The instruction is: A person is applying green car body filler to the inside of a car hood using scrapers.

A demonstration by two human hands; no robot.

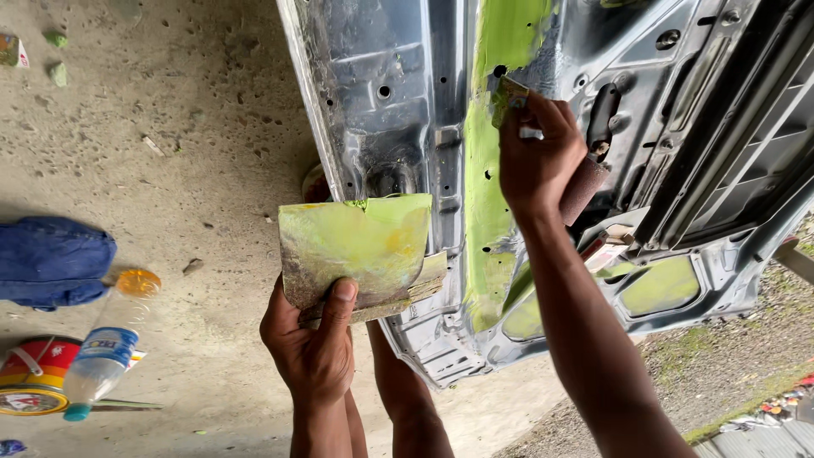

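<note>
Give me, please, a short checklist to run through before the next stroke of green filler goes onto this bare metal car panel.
1. Spreader gripped firmly in the right hand: ok.
2. Spreader edge in contact with the green filler strip on the metal panel: ok, it looks pressed against the strip.
3. Mixing board held steady in the left hand, thumb on top: ok.
4. Enough filler left on the board: cannot tell, only a thin green smear shows.
5. Floor underfoot free of trip hazards: not ok, a plastic bottle and a tin lie nearby.
</note>
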